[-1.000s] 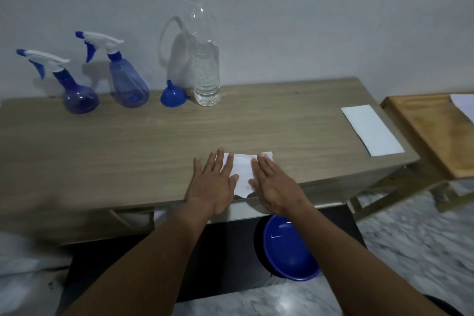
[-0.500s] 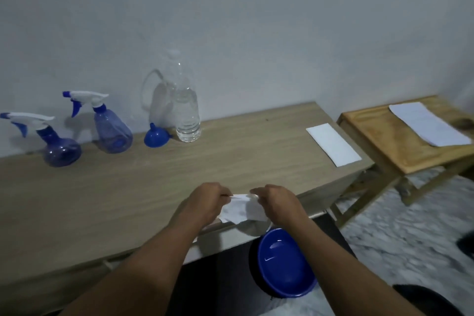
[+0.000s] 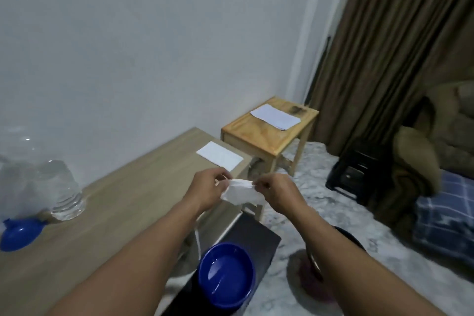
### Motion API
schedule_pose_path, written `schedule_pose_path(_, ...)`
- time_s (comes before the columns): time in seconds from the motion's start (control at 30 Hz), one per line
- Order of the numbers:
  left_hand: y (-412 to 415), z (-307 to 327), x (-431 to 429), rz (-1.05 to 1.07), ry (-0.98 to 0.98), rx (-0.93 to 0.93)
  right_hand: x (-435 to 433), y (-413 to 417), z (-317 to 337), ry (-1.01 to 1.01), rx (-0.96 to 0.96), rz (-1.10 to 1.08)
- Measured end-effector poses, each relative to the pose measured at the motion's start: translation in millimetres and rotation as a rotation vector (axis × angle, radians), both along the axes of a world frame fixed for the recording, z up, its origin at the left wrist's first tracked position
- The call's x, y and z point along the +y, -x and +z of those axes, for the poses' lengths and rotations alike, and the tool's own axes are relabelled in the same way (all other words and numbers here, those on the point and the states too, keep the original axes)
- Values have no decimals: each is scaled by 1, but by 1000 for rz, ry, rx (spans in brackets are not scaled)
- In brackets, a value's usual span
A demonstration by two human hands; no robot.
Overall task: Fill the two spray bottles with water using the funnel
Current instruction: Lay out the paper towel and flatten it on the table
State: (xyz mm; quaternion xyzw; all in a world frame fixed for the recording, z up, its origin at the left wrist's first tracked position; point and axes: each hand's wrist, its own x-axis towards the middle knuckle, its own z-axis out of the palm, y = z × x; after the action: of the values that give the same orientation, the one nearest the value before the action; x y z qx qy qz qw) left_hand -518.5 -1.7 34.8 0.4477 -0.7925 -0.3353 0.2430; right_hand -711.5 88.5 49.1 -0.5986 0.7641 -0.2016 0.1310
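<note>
A white tissue [image 3: 239,194] hangs between my hands beyond the table's right end. My left hand [image 3: 209,188] pinches its left edge and my right hand [image 3: 275,191] pinches its right edge. The blue funnel [image 3: 19,235] lies mouth down on the wooden table [image 3: 123,213] at the far left. Beside it stands the clear water bottle [image 3: 55,187], cut off by the frame edge. Both spray bottles are out of view.
A white paper [image 3: 219,159] lies at the table's right end. A small wooden stool [image 3: 269,133] with paper on it stands beyond. A blue bowl [image 3: 227,276] with some water sits on a dark stand below. Brown curtain and bedding fill the right.
My hands lifted the tissue off the table, where they had pressed it flat, and carried it right. The view swung right, so the spray bottles left the frame.
</note>
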Motion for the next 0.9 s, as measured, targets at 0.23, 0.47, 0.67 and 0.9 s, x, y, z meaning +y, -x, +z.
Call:
schedule_pose_path(0.23, 137, 11, 18, -263, -96, 76, 66, 109, 6, 74, -118, -298)
schedule_pose_path(0.47, 283, -20, 26, -440, -166, 12, 103, 226, -32, 46, -159, -474)
schedule_pose_path(0.67, 416, -98, 9, -468, -251, -118, 102, 344, -110, -60, -205, -600)
schedule_pose_path(0.9, 553, -237, 1, -497, -307, -228, 91, 456, -245, -202, -205, -722)
